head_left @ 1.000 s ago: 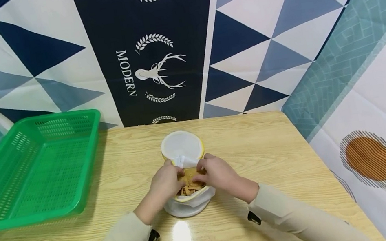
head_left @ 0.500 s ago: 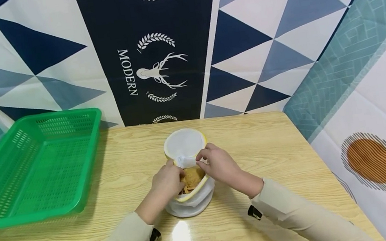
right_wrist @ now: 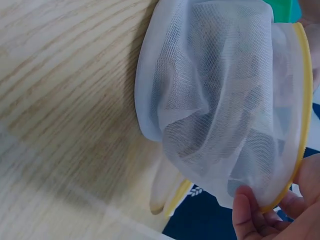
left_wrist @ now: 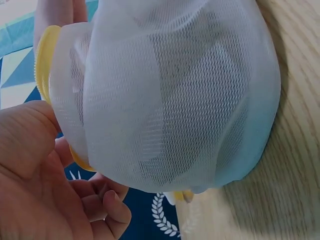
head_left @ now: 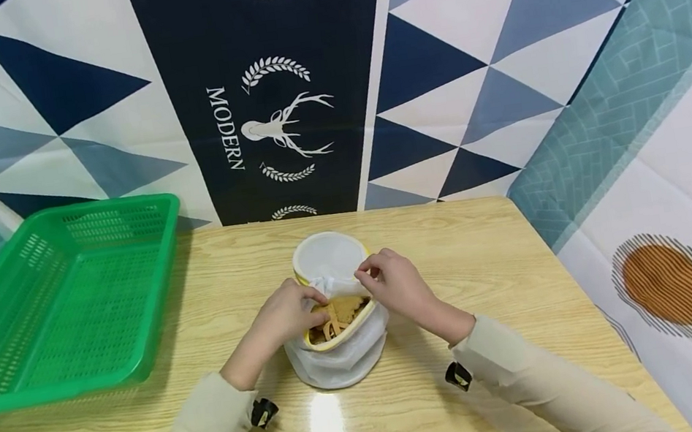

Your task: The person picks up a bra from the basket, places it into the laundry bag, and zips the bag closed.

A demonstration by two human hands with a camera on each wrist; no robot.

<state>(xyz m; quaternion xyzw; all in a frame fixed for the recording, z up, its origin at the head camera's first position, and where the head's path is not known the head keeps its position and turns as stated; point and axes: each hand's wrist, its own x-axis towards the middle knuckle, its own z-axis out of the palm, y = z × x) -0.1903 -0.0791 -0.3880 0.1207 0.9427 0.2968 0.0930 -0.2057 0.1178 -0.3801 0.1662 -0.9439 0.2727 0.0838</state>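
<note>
A white mesh laundry bag (head_left: 343, 360) with a yellow zipper edge stands on the table, its round lid (head_left: 328, 257) folded back. Inside lies a tan cloth item (head_left: 346, 310) with thin straps; its kind is unclear. My left hand (head_left: 283, 315) is over the left rim, thumb and forefinger apart beside the straps. Its other fingers (left_wrist: 114, 207) are loosely curled in the left wrist view. With my right hand (head_left: 399, 286) I pinch the right rim near the lid. The right wrist view shows its fingertips (right_wrist: 245, 202) on the mesh beside the zipper edge.
A green perforated plastic basket (head_left: 95, 318) stands at the left of the wooden table (head_left: 459, 266). A patterned cloth backdrop (head_left: 281, 129) rises behind the table's far edge, and another printed cloth (head_left: 657, 349) hangs along the right side.
My left hand has shifted left and slightly up from the tan cloth. The bag's opening has spread wider, showing more straps. My right hand has left the cloth for the right rim.
</note>
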